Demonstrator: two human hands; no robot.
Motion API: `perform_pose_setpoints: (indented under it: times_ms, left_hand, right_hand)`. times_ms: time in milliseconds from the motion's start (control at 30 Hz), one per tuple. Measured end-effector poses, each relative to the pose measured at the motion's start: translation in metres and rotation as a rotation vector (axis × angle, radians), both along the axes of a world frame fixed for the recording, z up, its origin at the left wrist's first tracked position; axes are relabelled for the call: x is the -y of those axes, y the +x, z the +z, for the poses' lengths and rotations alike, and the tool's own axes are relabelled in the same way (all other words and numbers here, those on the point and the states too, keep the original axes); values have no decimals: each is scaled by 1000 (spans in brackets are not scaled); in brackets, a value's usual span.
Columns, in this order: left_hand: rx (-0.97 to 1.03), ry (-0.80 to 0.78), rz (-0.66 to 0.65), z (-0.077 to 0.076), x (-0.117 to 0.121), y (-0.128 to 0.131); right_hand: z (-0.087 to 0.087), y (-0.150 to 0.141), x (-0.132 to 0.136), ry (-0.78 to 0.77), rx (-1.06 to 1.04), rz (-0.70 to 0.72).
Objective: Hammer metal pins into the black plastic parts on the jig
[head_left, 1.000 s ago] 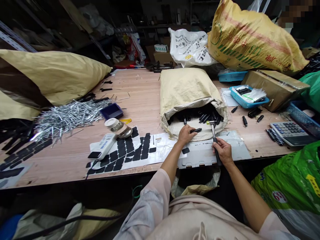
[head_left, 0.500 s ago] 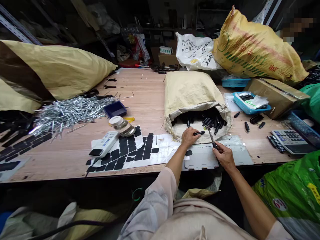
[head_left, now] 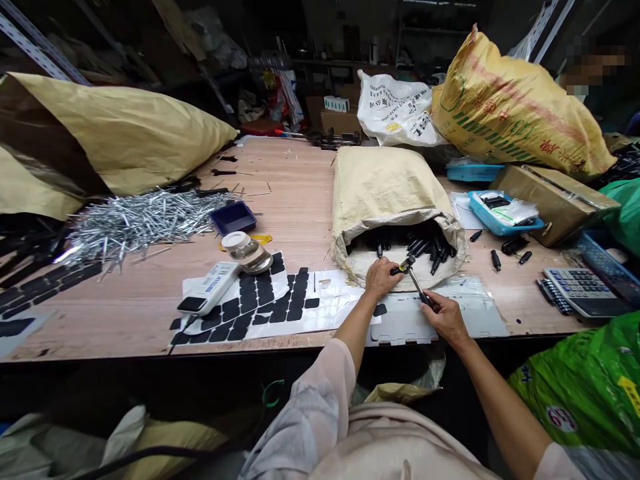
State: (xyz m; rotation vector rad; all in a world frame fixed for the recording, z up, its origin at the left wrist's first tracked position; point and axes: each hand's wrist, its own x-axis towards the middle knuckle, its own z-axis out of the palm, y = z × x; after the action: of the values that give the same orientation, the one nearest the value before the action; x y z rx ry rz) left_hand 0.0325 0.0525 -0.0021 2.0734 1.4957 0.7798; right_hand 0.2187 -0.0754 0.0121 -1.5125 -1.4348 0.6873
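Note:
My left hand (head_left: 383,278) is closed on a small black handle-like piece (head_left: 396,271) at the mouth of an open woven sack (head_left: 390,180). In my right hand (head_left: 447,319) is a small hammer (head_left: 417,287) with a dark grip and a metal shaft. Its head, partly yellow-green, meets the end of the black piece; whether they touch or only overlap I cannot tell. Several more black pieces (head_left: 435,247) lie inside the sack just beyond. Beneath my hands lies a pale flat sheet (head_left: 405,323) at the table's front edge.
Left on the table (head_left: 290,200) are a heap of metal rods (head_left: 145,223), a dark blue tray (head_left: 233,219), a lidded jar (head_left: 247,253), a white device (head_left: 210,288) and black stickers (head_left: 273,300). To the right are a calculator (head_left: 583,287), a blue basket (head_left: 505,220) and a carton (head_left: 555,200).
The hammer head has swung left, from beside the black piece onto its end. My left hand keeps its hold at the sack's mouth. The view has shifted slightly.

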Motion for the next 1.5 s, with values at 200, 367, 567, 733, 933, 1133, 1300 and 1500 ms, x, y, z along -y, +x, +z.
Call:
perform_pose_setpoints:
  times_ms: [200, 367, 567, 733, 933, 1133, 1300, 1500]
  left_hand:
    - [16, -13, -25, 1, -3, -1]
    - [142, 73, -37, 23, 32, -7]
    - [67, 226, -544, 16, 165, -36]
    - [-269, -55, -485, -22, 216, -56]
    - [-569, -397, -384, -12, 208, -55]
    - [-44, -381, -522, 48, 140, -30]
    - [14, -84, 219, 55, 16, -7]
    - [-83, -103, 466, 26, -50, -6]
  right_hand:
    - [-9, 13, -4, -22, -444, -108]
    - [-3, 16, -10, -25, -552, -132]
    - [-6, 14, -10, -55, -555, -90]
    - [-7, 14, -10, -60, -543, -81]
    - [-6, 12, -9, -58, -504, -77]
    - [-5, 11, -9, -72, -525, -84]
    - [-5, 10, -10, -67, -519, -96]
    - [-8, 12, -11, -67, -546, -89]
